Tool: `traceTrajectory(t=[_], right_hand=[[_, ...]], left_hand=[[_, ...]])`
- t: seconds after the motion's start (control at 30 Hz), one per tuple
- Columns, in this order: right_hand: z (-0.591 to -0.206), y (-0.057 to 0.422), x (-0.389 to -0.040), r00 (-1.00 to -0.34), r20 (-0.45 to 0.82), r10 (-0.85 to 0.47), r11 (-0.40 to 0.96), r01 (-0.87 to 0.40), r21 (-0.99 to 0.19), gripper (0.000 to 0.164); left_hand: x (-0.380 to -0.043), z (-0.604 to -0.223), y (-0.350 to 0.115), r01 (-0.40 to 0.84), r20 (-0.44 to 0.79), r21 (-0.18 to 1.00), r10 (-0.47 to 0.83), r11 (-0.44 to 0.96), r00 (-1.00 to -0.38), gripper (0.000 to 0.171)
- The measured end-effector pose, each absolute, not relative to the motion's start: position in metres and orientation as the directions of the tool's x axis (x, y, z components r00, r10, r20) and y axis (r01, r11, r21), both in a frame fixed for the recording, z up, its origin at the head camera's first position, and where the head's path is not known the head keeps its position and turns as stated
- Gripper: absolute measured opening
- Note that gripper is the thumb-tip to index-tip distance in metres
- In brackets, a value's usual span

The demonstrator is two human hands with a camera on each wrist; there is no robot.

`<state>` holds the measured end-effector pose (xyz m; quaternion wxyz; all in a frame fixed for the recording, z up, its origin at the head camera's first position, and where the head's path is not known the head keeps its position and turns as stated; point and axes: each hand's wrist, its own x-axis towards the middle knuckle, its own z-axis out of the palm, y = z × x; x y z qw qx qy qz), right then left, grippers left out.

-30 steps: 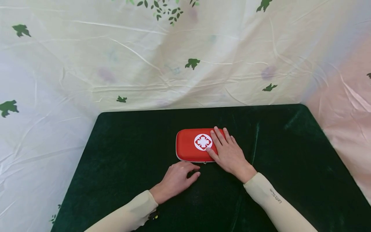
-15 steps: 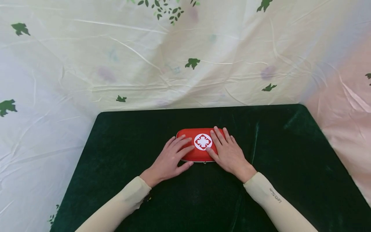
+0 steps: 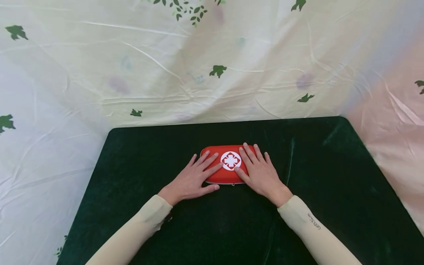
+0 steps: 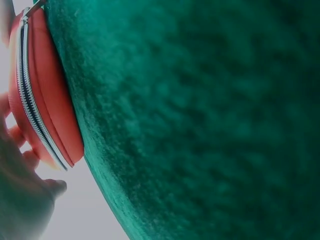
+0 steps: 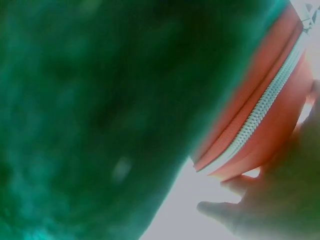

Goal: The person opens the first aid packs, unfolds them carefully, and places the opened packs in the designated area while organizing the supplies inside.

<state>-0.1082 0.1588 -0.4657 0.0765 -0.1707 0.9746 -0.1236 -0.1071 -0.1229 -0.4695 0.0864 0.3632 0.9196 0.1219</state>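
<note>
A red first-aid case (image 3: 228, 176) with a white cross in a circle lies flat on the dark green cloth. My left hand (image 3: 190, 180) rests on its left end, fingers spread and straight, with the thumb apart below the near edge. Over the right end lies my right hand (image 3: 263, 175), its fingers also extended across the top. A silvery zipper (image 5: 255, 117) runs along the case's side. In the left wrist view a dark line separates the rows of zipper teeth (image 4: 35, 110). The small zipper pull (image 3: 233, 184) hangs at the middle of the near edge.
The green velvet-like cloth (image 3: 149, 154) covers the table, whose far edge meets a pale curtain (image 3: 165, 73) printed with green birds and leaves. More curtain hangs along the left side, and a pinkish stretch (image 3: 391, 125) along the right.
My left hand has moved from beside the case's near edge, up and left onto its left end, with the fingers spreading out. My right hand has stayed on the right end.
</note>
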Motion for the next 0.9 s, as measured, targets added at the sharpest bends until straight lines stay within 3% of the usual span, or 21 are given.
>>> traceTrajectory(t=[0.3,0.57,0.7,0.9], right_hand=[[-0.455,0.163,-0.095,-0.923,-0.057,-0.38,0.868,-0.335,-0.366,0.08],[-0.452,0.167,-0.063,-0.927,0.123,-0.355,0.791,-0.367,-0.489,0.072],[-0.452,0.166,-0.048,-0.922,0.21,-0.324,0.761,-0.386,-0.521,0.06],[-0.453,0.162,-0.032,-0.928,0.232,-0.293,0.725,-0.374,-0.578,0.037]], left_hand=[[-0.107,-0.468,-0.125,0.635,-0.073,0.317,0.685,0.705,-0.725,0.073],[-0.106,-0.466,-0.125,0.634,-0.073,0.322,0.686,0.703,-0.724,0.073],[-0.106,-0.467,-0.126,0.629,-0.073,0.335,0.685,0.702,-0.725,0.073],[-0.106,-0.468,-0.126,0.621,-0.078,0.346,0.681,0.703,-0.728,0.072]])
